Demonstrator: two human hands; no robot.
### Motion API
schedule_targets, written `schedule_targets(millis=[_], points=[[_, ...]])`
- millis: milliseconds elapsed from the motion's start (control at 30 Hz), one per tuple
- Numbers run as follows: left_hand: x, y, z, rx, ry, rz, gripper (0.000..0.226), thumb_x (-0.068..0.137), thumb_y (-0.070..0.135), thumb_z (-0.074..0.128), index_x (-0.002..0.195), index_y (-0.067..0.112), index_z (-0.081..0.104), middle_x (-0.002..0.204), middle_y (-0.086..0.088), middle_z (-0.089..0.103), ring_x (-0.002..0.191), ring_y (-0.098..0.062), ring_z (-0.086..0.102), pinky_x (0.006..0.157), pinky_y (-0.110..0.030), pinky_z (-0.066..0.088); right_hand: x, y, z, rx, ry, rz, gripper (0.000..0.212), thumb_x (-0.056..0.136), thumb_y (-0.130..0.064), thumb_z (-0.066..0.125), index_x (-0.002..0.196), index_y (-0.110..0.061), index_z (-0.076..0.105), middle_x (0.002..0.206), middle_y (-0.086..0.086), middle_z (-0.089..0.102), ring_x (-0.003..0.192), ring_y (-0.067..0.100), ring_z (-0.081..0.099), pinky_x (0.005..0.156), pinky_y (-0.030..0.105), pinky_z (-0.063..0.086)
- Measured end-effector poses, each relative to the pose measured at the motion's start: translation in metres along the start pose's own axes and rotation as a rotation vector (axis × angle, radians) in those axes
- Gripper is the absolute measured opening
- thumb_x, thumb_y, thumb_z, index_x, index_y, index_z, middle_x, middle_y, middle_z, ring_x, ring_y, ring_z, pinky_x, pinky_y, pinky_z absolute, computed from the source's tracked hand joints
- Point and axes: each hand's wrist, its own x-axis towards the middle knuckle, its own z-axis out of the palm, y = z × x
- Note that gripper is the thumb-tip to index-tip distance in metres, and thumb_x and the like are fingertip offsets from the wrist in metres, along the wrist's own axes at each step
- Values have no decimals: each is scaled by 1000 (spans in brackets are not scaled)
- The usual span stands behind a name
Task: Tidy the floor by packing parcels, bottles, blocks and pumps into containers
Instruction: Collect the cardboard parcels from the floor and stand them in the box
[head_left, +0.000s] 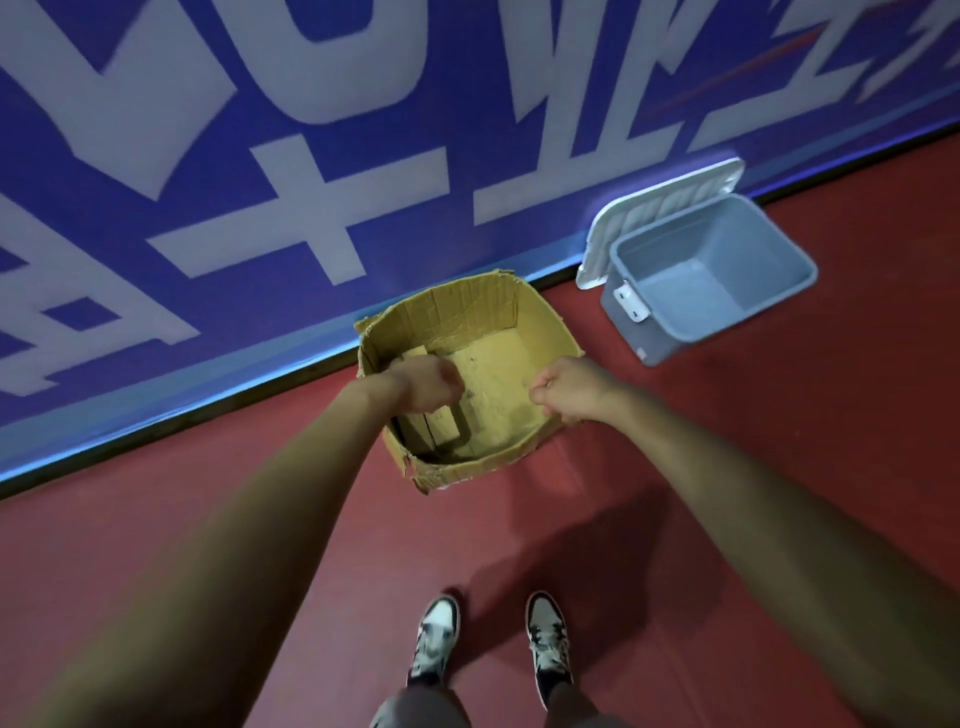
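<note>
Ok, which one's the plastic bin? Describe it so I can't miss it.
Follow the blue wall with white lettering down to the red floor. Right of the torn cardboard box stands the plastic bin. It alone is smooth grey-blue, with a white lid propped behind it against the wall.

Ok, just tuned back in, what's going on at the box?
A person stands over an open cardboard box on the red floor by the blue wall. The left hand reaches into its left side, just above brown parcels lying there; whether it grips one is unclear. The right hand curls its fingers at the right rim, apparently holding it. To the right a grey bin stands open, nothing visible inside, its white lid propped up behind it.
</note>
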Motion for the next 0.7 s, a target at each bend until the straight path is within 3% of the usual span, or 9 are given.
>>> schedule_targets(millis=[133, 233, 300, 367, 433, 500, 567, 633, 700], points=[[-25, 12, 4, 72, 40, 121, 24, 91, 21, 52, 112, 17, 61, 117, -4, 62, 108, -21, 56, 95, -35, 46, -44, -1, 10, 50, 87, 74, 17, 90, -19, 55, 95, -8, 67, 76, 3, 66, 54, 13, 52, 63, 26, 46], [-48, 24, 10, 130, 5, 238, 24, 90, 18, 51, 111, 15, 62, 114, -2, 62, 107, -21, 56, 90, -29, 46, -77, -1, 27, 39, 182, 107, 18, 87, -18, 55, 85, -6, 68, 91, 17, 70, 67, 22, 56, 76, 34, 52], [-65, 28, 19, 184, -51, 296, 26, 92, 16, 49, 114, 14, 63, 111, 0, 59, 105, -19, 55, 82, -23, 40, -102, -2, 40, 5, 210, 123, 17, 88, -17, 54, 88, -7, 69, 101, 18, 69, 82, 26, 60, 82, 32, 50], [-82, 35, 29, 254, -107, 342, 28, 93, 16, 48, 116, 15, 63, 113, 0, 57, 97, -18, 52, 79, -21, 36, -130, 1, 53, 11, 239, 166, 24, 90, -17, 51, 98, -3, 69, 106, 19, 68, 87, 27, 60, 76, 28, 47], [-97, 44, 42, 314, -149, 399, 29, 93, 15, 47, 117, 15, 62, 119, -3, 59, 96, -20, 54, 76, -19, 37, -158, 8, 68, 48, 260, 217, 27, 92, -16, 48, 100, 2, 68, 104, 21, 68, 78, 23, 54, 60, 23, 41], [-110, 56, 58, 373, -197, 454, 28, 93, 13, 47, 116, 10, 63, 114, -8, 61, 96, -22, 56, 64, -13, 40, -183, 19, 86, 113, 286, 280, 27, 92, -14, 49, 99, 4, 68, 103, 24, 68, 76, 23, 54, 54, 19, 36], [-123, 70, 75, 453, -232, 517, 27, 92, 12, 47, 112, 5, 64, 98, -10, 60, 88, -19, 53, 53, -9, 39, -210, 32, 100, 190, 309, 358, 25, 91, -15, 52, 102, 1, 68, 109, 22, 67, 87, 27, 60, 66, 21, 43], [-133, 84, 94, 523, -252, 580, 24, 90, 11, 47, 103, 4, 65, 94, -11, 62, 91, -22, 57, 67, -19, 44, -243, 40, 113, 266, 337, 440, 29, 93, -23, 45, 102, -8, 68, 119, 20, 63, 108, 30, 60, 88, 27, 46], [-144, 101, 114, 595, -277, 645, 21, 89, 10, 48, 98, 6, 66, 102, -16, 65, 90, -20, 58, 72, -22, 39, -273, 50, 127, 334, 373, 449, 48, 93, -32, 30, 103, -3, 68, 121, 24, 61, 111, 33, 60, 92, 33, 46]])
